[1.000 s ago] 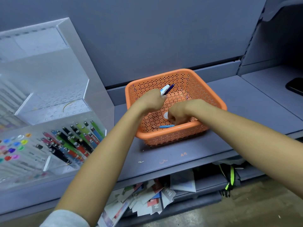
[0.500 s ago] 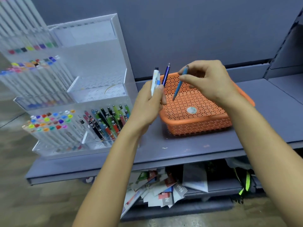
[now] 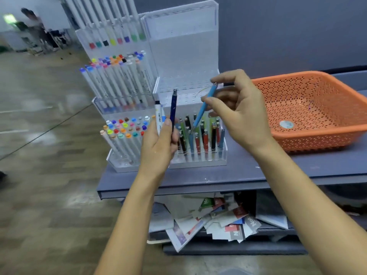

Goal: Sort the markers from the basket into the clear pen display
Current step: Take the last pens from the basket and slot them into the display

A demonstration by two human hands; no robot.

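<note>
My left hand (image 3: 158, 147) grips a white marker (image 3: 158, 118) and a dark blue pen (image 3: 173, 108), both upright, in front of the clear pen display (image 3: 184, 56). My right hand (image 3: 238, 112) pinches a light blue pen (image 3: 204, 105) between thumb and fingers; it is tilted with its tip down over the display's front row of coloured pens (image 3: 200, 135). The orange basket (image 3: 317, 135) stands to the right on the shelf, and no marker shows inside it, only a round sticker on its floor.
The grey shelf (image 3: 248, 175) carries the display and basket near its front edge. White markers with coloured caps (image 3: 125, 126) fill the display's left tiers. Loose papers (image 3: 214, 221) lie on the lower shelf. Open floor lies to the left.
Both hands left the basket and moved left to the display, each carrying pens. The right hand picked up the light blue pen and now holds it over the front row.
</note>
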